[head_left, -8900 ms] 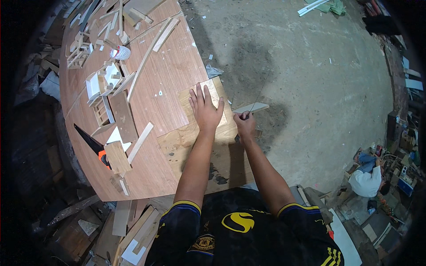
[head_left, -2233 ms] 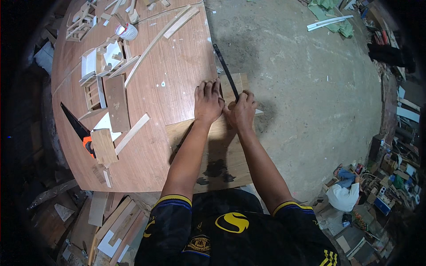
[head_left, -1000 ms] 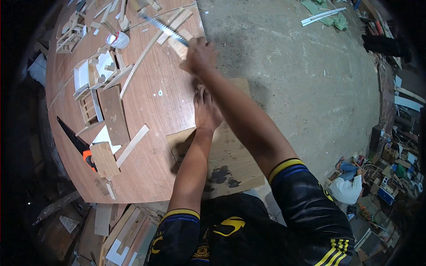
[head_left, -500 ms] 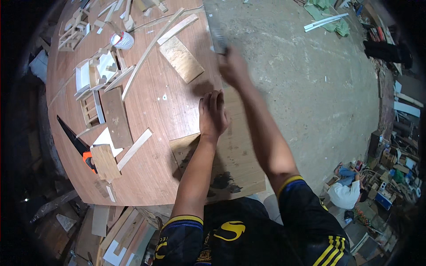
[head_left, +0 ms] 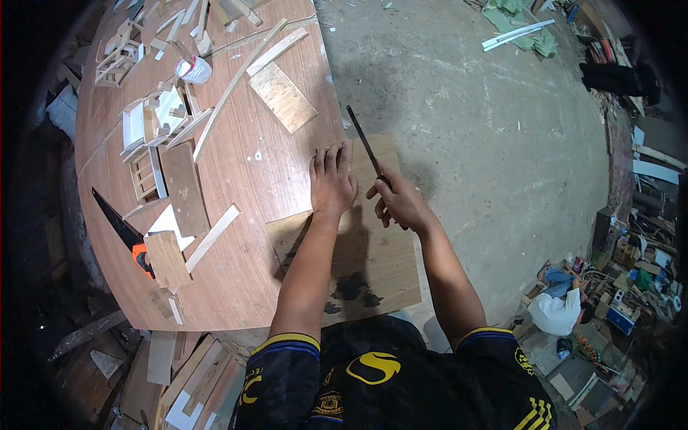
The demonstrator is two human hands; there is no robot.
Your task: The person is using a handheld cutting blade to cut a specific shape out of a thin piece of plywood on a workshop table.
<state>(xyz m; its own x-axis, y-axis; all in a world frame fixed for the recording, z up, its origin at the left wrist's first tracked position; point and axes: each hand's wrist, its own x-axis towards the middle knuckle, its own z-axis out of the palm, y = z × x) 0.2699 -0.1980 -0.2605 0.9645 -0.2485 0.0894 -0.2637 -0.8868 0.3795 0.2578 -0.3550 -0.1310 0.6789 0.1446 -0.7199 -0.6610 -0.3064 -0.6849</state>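
My right hand (head_left: pixel 403 203) is closed around the handle of a long, thin dark tool (head_left: pixel 365 142). Its slim blade points away from me and slightly left, beside the far end of a brown wooden board (head_left: pixel 387 251); whether it is a file or a saw seen edge-on I cannot tell. That board is L-shaped, with dark stains near my body, and overhangs the table's right edge. Flat on the left edge of its narrow far part rests my left hand (head_left: pixel 334 180), fingers stretched forward. A small gap separates the two hands.
On the wood-grain table (head_left: pixel 244 179) lie a handsaw (head_left: pixel 118 222) with an orange handle, a plywood piece (head_left: pixel 283 97), a white tub (head_left: pixel 193 70), several slats and small wooden frames. Concrete floor (head_left: pixel 487 165) extends right. A person in white (head_left: pixel 555 313) is at lower right among clutter.
My right hand has come back toward me with the tool, from stretched far forward to beside the board. The blade, blurred before, now shows as a thin line. My left hand stays in place.
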